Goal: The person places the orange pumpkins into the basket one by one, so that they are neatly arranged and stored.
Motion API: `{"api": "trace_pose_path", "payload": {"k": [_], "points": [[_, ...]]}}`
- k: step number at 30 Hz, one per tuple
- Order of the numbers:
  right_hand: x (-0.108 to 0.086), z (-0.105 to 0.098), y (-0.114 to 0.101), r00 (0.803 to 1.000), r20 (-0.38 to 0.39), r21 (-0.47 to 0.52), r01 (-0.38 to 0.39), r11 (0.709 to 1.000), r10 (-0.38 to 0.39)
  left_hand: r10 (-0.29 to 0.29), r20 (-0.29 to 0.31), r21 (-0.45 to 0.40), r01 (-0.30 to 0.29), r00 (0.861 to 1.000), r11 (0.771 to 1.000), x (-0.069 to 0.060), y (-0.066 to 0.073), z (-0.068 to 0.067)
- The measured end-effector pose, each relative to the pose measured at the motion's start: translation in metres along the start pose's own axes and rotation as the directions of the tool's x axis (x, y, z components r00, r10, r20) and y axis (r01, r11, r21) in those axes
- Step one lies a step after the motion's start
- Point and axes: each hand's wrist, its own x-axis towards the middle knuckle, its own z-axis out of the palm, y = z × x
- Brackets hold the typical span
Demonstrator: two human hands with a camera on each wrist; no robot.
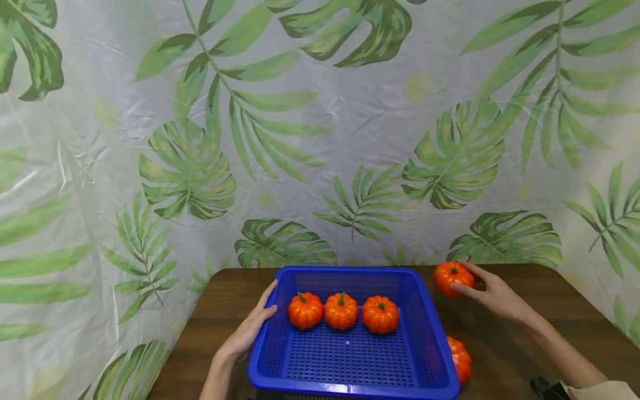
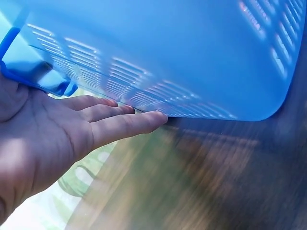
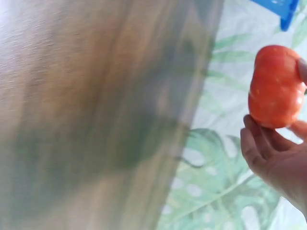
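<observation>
A blue plastic basket (image 1: pixel 350 383) stands on the table with three small orange pumpkins in a row inside: a left one (image 1: pixel 305 311), a middle one (image 1: pixel 341 311) and a right one (image 1: pixel 380 315). At the basket's left side is my left hand (image 1: pixel 248 328); in the left wrist view its straight fingers (image 2: pixel 127 128) touch the slotted outer wall. My right hand (image 1: pixel 500 294) grips another orange pumpkin (image 1: pixel 451 279) between thumb and fingers, beyond the basket's right rim. The right wrist view shows this pumpkin (image 3: pixel 276 88) raised off the tabletop.
One more orange pumpkin (image 1: pixel 460 361) lies against the basket's right side, partly hidden by it. The dark wooden table (image 1: pixel 510 355) ends at a leaf-patterned sheet (image 1: pixel 350 139) hanging behind it. A black object (image 1: pixel 547 389) shows by the right sleeve.
</observation>
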Motion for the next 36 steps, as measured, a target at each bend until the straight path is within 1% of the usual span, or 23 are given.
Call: {"api": "trace_pose_path", "payload": {"k": [3, 6, 9, 11, 14, 19, 24, 27, 31, 36], "points": [[0.005, -0.007, -0.013, 0.999, -0.040, -0.006, -0.007, 1.000, 0.006, 0.000, -0.008, 0.004, 0.000, 1.000, 1.000, 0.001, 0.000, 0.002], [0.010, -0.012, -0.029, 0.998, -0.063, -0.009, -0.009, 1.000, 0.009, 0.006, -0.013, 0.011, -0.006, 1.000, 1.000, 0.002, 0.000, 0.003], [0.013, -0.013, -0.049, 0.999, -0.053, 0.025, 0.011, 1.000, -0.009, 0.015, -0.013, 0.017, -0.015, 1.000, 1.000, 0.002, 0.002, 0.004], [0.016, -0.010, -0.064, 0.999, -0.034, 0.053, 0.038, 0.998, -0.036, 0.021, -0.012, 0.019, -0.021, 1.000, 1.000, 0.002, 0.003, 0.005], [0.019, -0.001, -0.084, 0.997, 0.005, 0.100, 0.075, 0.992, -0.076, 0.022, -0.021, 0.019, -0.022, 1.000, 1.000, 0.003, 0.002, 0.007], [0.020, 0.021, -0.115, 0.992, 0.089, 0.199, 0.075, 0.977, -0.094, 0.026, -0.038, 0.019, -0.025, 0.999, 0.999, 0.007, 0.001, 0.012], [0.019, 0.045, -0.144, 0.981, 0.132, 0.207, 0.115, 0.971, -0.144, 0.019, -0.050, 0.012, -0.018, 0.999, 1.000, 0.008, 0.001, 0.016], [0.018, 0.057, -0.157, 0.972, 0.172, 0.245, 0.117, 0.963, -0.162, 0.020, -0.058, 0.013, -0.019, 0.998, 1.000, 0.008, 0.000, 0.017], [0.014, 0.068, -0.170, 0.958, 0.223, 0.295, 0.110, 0.949, -0.180, 0.026, -0.064, 0.024, -0.025, 0.998, 0.999, 0.009, 0.000, 0.017], [0.011, 0.078, -0.182, 0.943, 0.248, 0.331, 0.135, 0.934, -0.224, 0.034, -0.079, 0.042, -0.031, 0.996, 0.999, 0.009, -0.001, 0.016]]}}
